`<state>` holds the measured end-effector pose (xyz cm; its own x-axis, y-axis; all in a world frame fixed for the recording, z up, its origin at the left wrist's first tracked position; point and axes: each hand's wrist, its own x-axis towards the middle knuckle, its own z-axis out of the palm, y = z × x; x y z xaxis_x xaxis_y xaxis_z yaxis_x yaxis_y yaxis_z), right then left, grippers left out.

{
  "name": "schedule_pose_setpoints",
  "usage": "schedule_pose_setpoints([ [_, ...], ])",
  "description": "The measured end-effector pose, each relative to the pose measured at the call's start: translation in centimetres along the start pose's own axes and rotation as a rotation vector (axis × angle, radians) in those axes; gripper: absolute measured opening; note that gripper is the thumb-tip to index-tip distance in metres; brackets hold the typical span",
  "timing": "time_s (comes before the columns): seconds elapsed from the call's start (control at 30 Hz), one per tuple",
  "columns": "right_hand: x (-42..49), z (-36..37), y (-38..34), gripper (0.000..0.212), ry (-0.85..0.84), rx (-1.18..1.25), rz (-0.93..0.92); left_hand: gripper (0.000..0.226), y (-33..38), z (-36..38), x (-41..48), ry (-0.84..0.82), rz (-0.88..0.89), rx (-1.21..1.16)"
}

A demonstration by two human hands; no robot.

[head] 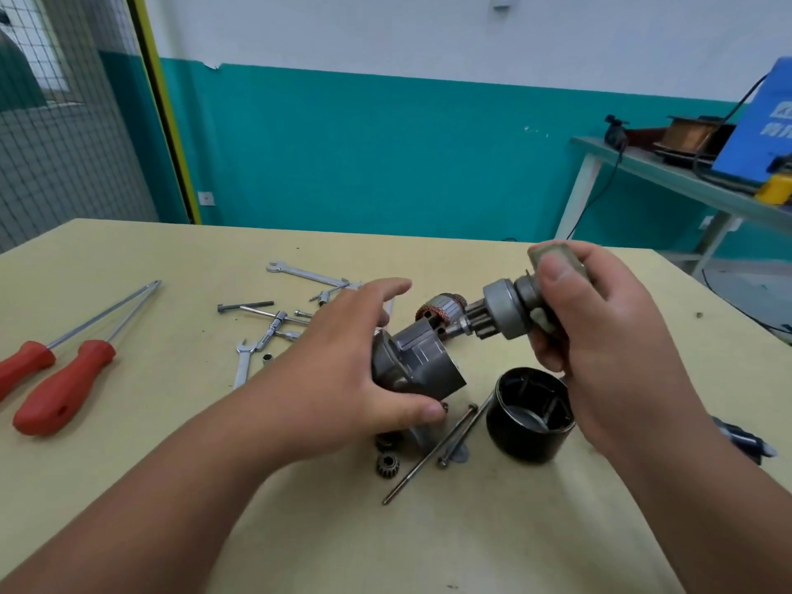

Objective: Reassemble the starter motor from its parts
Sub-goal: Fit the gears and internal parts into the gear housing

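The black cylindrical steel motor casing (531,418) stands open end up on the pale wooden tabletop (128,259), and everything else is placed from it. Up and to its left, the left hand (343,370) wraps a grey cast-metal nose housing (418,364), thumb pressed under its lower edge and fingers curled over its top, index finger lifted free. Directly above the casing, the right hand (600,336) pinches a grey drive assembly with a toothed pinion (503,308) between thumb and fingers, held in the air with the pinion pointing left toward the housing. Behind that pinion, farther up and left of the casing, a copper-wound armature (441,312) lies on the table. Just left of the casing lie two long thin steel through-bolts (445,439), slanting, and beyond them two small dark toothed gears (388,463). Far to the casing's left rest two red-handled screwdrivers (60,379); up-left of it lies a scatter of silver spanners and socket pieces (274,327).
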<state>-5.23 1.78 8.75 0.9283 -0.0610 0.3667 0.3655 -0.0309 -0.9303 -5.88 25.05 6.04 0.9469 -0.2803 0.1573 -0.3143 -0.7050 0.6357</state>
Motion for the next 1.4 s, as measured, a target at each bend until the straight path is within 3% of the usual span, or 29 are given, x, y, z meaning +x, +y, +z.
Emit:
schedule_pose_setpoints([
  [0.17, 0.4, -0.2, 0.8, 0.034, 0.024, 0.003, -0.01, 0.074, -0.6, 0.6, 0.5, 0.192, 0.019, 0.007],
  [0.37, 0.2, -0.1, 1.1, 0.041, 0.034, -0.057, -0.01, 0.059, -0.7, 0.3, 0.3, 0.146, -0.012, -0.084],
  [0.5, 0.5, -0.1, 1.6, 0.049, 0.027, -0.244, 0.053, 0.038, -0.2, 0.0, 0.2, 0.332, -0.023, -0.305],
  [0.57, 0.5, 0.1, 1.9, 0.054, -0.011, -0.334, 0.091, 0.033, -0.4, 0.1, 0.6, 0.416, -0.119, -0.333],
  [0.73, 0.0, 1.0, 2.5, 0.061, -0.113, -0.481, 0.136, 0.05, -0.7, 0.0, 1.2, 0.165, -0.515, -0.278],
  [0.97, -0.7, 2.0, 2.7, 0.06, -0.196, -0.575, 0.153, 0.058, -0.2, 0.3, 0.8, -0.026, -0.593, -0.433],
  [1.07, -0.9, 2.0, 2.4, 0.062, -0.199, -0.538, 0.134, 0.059, -0.2, 0.4, 0.7, -0.05, -0.573, -0.452],
  [1.2, -1.4, 2.2, 1.7, 0.05, -0.187, -0.412, 0.053, 0.033, -0.3, 0.7, 0.7, 0.031, -0.423, -0.551],
  [1.3, -1.8, 2.4, 1.1, 0.044, -0.158, -0.334, -0.047, 0.016, 0.5, 1.1, 0.8, 0.259, -0.236, -0.464],
  [1.4, -2.3, 2.6, 0.6, 0.043, -0.129, -0.325, -0.121, 0.022, 1.5, 1.2, 0.2, 0.504, -0.105, -0.388],
])
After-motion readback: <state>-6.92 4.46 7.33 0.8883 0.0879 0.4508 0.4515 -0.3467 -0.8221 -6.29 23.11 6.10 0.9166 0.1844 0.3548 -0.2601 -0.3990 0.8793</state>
